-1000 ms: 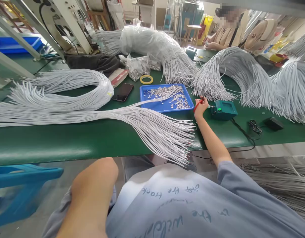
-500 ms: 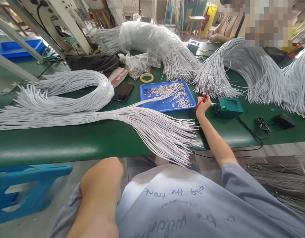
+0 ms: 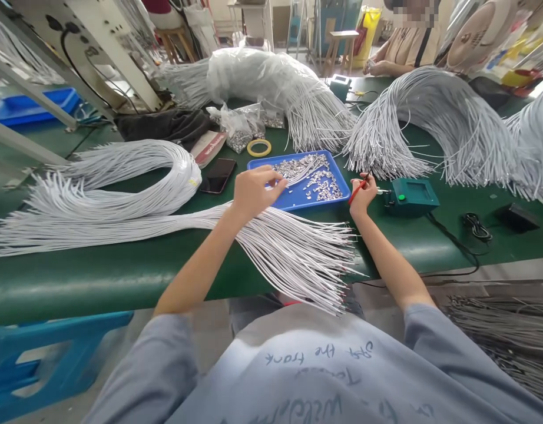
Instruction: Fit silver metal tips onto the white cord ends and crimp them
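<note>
My left hand [image 3: 256,191] is over the near left edge of the blue tray [image 3: 293,206], above several white cables [image 3: 304,174] whose ends lie in it. Its thumb and forefinger look slightly apart, and I make out nothing held between them. Small metal terminals [image 3: 327,185] are scattered in the tray. At the tray's right corner my right hand [image 3: 362,197] is closed round a slim red tool [image 3: 356,193] with a dark tip; its kind is unclear. Just right of that hand stands a small green machine [image 3: 410,197]. A fanned bundle of white cables [image 3: 298,247] spreads below my left wrist.
A coiled cable bundle [image 3: 165,182] and a phone [image 3: 218,175] lie to the left. Behind the tray are yellow tape [image 3: 258,147], bagged metal parts [image 3: 240,132] and a plastic-wrapped cable bundle [image 3: 254,73]. More cables [image 3: 457,118] arch at the right. A person [image 3: 399,50] sits across the table.
My left hand has come into view and reached the tray; before, only a bent arm showed at the lower left. My right hand keeps its place with the red tool. The view has shifted slightly.
</note>
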### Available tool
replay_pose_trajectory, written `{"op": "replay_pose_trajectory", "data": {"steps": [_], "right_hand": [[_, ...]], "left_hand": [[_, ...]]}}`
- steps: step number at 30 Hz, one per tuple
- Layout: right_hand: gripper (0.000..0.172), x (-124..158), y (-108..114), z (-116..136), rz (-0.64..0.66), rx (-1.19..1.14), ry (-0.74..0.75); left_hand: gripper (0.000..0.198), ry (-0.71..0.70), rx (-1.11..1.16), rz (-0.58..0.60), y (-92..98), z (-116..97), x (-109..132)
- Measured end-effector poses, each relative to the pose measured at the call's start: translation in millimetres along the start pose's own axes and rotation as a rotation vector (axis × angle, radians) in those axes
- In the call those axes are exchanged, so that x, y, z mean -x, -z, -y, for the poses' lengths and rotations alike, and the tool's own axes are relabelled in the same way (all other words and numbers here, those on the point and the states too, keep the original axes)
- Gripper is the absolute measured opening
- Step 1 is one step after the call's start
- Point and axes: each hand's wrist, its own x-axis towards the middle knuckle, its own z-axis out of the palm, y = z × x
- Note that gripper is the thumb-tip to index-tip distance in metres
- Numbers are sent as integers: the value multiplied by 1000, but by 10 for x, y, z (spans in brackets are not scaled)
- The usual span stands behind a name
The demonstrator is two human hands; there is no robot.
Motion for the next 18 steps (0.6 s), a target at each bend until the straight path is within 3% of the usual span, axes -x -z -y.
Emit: {"op": "replay_pose_trajectory", "data": {"steps": [2, 5, 10, 18], "right_hand": [[19, 24, 0, 26, 0, -13, -6], [19, 40, 3, 53, -9, -25, -19], [18, 40, 2, 56, -17, -24, -37], [19, 40, -34, 7, -4, -35, -56]], "left_hand": [[24, 148, -218, 307, -138, 179, -161], [20, 187, -282, 449, -375, 408, -304], [28, 199, -322, 459, -557, 545, -300], [27, 175, -308, 443, -500, 429, -304]]}}
